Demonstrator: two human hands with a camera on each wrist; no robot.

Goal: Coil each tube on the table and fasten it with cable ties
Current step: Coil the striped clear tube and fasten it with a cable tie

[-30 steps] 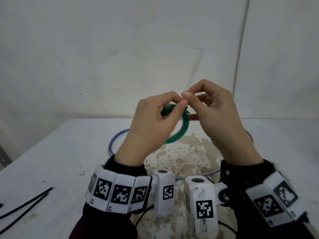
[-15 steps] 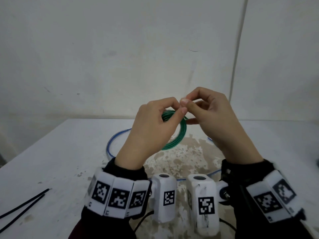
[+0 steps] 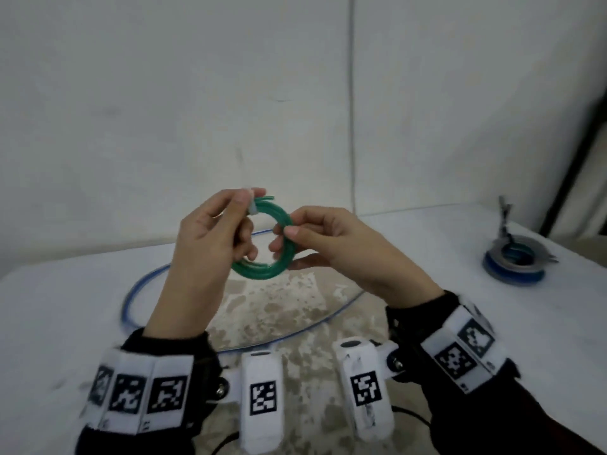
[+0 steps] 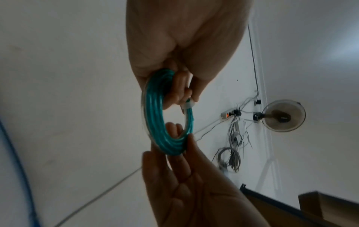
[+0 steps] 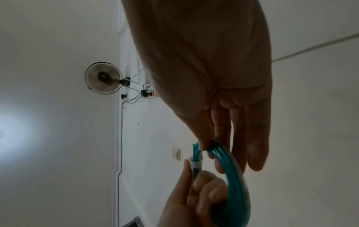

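A green tube coil [image 3: 262, 269] hangs in the air above the table between both hands. A white cable tie [image 3: 252, 206] wraps its top left. My left hand [image 3: 251, 198] pinches the coil at that tie with thumb and forefinger. My right hand [image 3: 285, 238] pinches the coil's right side, thumb in front and fingers behind. In the left wrist view the coil [image 4: 155, 122] stands edge-on with the tie [image 4: 187, 106] by my left fingertips. The right wrist view shows the coil [image 5: 233, 176] and the tie [image 5: 195, 163] below my right thumb.
A long blue tube [image 3: 131, 300] lies in a wide loose loop on the white table [image 3: 65, 307], under my hands. A stack of coiled blue and grey tubes [image 3: 512, 261] sits at the far right. Walls close off the back.
Both hands were pinching together at the coil's top. My right hand has shifted down to the coil's right side, and the coil has turned so the white tie shows.
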